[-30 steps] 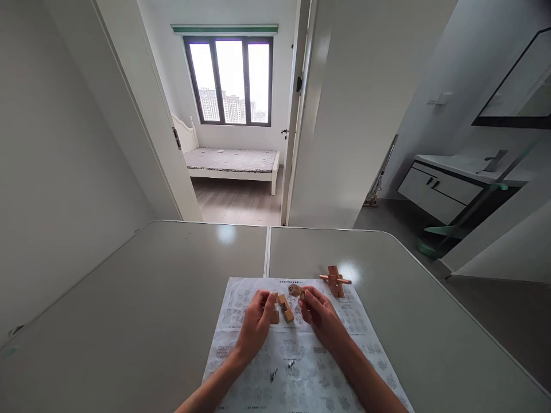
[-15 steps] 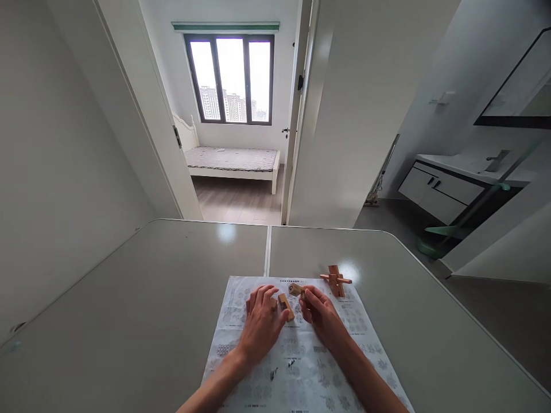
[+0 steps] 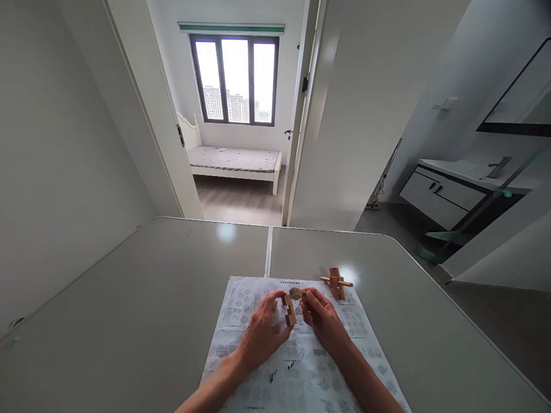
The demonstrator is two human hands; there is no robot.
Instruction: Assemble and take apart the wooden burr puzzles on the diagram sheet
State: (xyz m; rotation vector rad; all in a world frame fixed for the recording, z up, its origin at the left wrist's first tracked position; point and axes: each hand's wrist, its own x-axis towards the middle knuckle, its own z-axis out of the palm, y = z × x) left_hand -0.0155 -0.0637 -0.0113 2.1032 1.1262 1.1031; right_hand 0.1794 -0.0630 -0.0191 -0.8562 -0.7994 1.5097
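My left hand (image 3: 262,332) is closed on a notched wooden puzzle piece (image 3: 288,310), held upright above a printed instruction sheet (image 3: 301,367). My right hand (image 3: 323,318) pinches a second, smaller wooden piece (image 3: 296,293) just right of and behind the first; the two pieces nearly touch. An assembled wooden cross of puzzle bars (image 3: 336,282) stands on the sheet's far right corner, apart from both hands.
The sheet lies on a grey folding table (image 3: 129,310) with a centre seam. Beyond the far edge are an open doorway to a bedroom with a bed (image 3: 235,160) and, at right, a washbasin cabinet (image 3: 447,195).
My left hand has taken hold of the notched piece that lay on the sheet and stood it upright, closer to the piece in my right hand. The view tilted slightly.
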